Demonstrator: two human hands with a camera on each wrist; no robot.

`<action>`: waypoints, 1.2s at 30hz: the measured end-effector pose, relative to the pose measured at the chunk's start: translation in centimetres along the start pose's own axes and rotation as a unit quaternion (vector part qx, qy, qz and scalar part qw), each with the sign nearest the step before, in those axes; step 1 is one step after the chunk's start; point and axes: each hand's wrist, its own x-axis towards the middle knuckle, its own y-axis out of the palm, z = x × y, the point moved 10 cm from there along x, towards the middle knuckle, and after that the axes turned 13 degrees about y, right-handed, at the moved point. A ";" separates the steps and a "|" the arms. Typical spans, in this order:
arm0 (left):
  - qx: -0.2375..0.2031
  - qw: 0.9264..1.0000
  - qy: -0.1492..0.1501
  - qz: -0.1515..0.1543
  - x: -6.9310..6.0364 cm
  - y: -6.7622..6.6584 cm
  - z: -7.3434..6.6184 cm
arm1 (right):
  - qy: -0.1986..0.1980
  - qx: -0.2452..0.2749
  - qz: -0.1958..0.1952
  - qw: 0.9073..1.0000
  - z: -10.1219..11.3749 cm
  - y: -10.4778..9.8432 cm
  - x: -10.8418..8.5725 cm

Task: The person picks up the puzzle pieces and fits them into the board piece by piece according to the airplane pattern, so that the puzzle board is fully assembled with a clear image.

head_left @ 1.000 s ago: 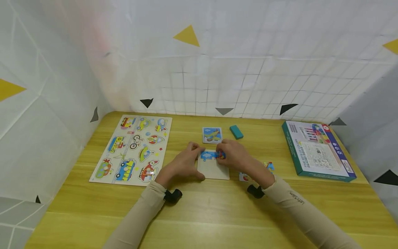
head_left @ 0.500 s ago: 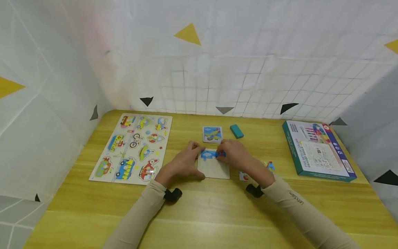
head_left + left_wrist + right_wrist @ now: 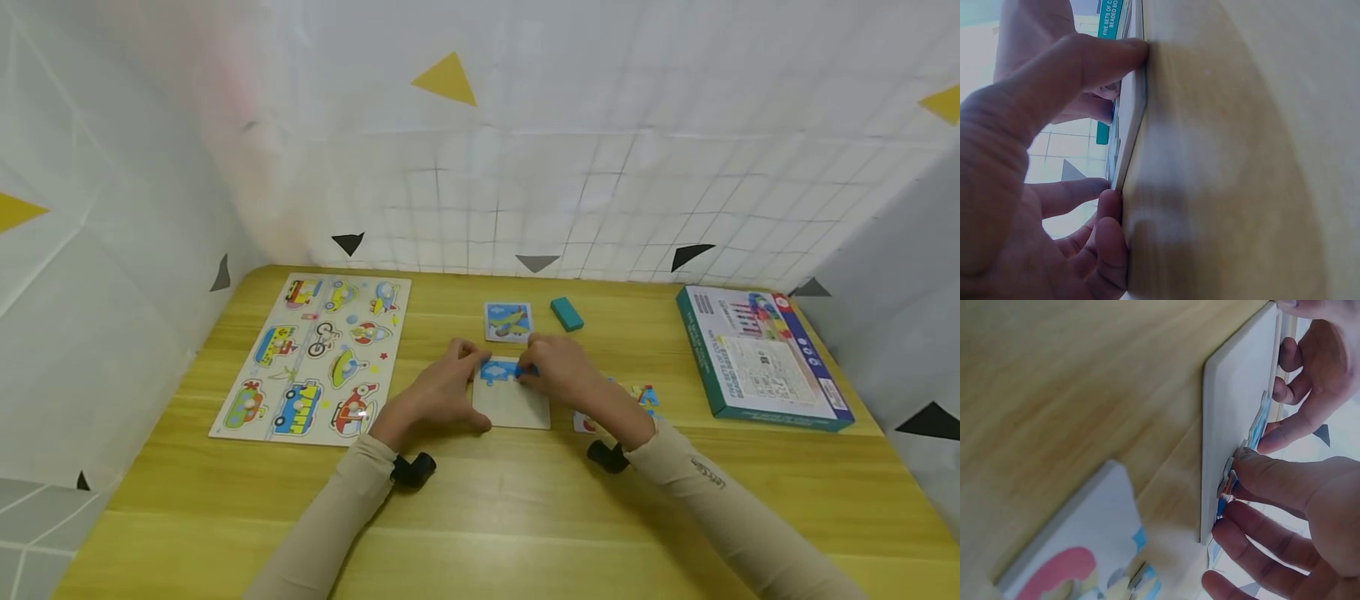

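A square wooden puzzle board lies on the table with blue, cloud-patterned jigsaw pieces along its far edge. My left hand holds the board at its left side, thumb at the near corner and fingers by the far corner. Over the far right corner, my right hand pinches a jigsaw piece with blue and red on it between thumb and fingers; most of that piece is hidden. More loose jigsaw pieces lie right of the board, partly under my right forearm.
Behind the board lies a small airplane picture, with a teal block to its right. A large vehicle puzzle board is at the left, a green-edged box at the right. White patterned sheeting stands behind the table.
Both hands stay at the board. My right fingers shift slightly over the piece at the far right corner, and less of its red shows now. The whole head view has moved slightly.
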 end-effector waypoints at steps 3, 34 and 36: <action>0.001 1.000 0.002 -0.002 0.0 0.0 0.1 | 0.015 0.012 0.013 1.000 -0.2 0.1 0.2; -0.002 1.000 -0.003 -0.005 -0.1 0.1 0.0 | 0.009 0.057 -0.032 0.998 -1.8 -2.5 -2.2; -0.001 1.000 -0.001 -0.007 -0.1 0.0 -0.1 | 0.011 0.059 -0.032 0.998 -2.1 -3.0 -2.7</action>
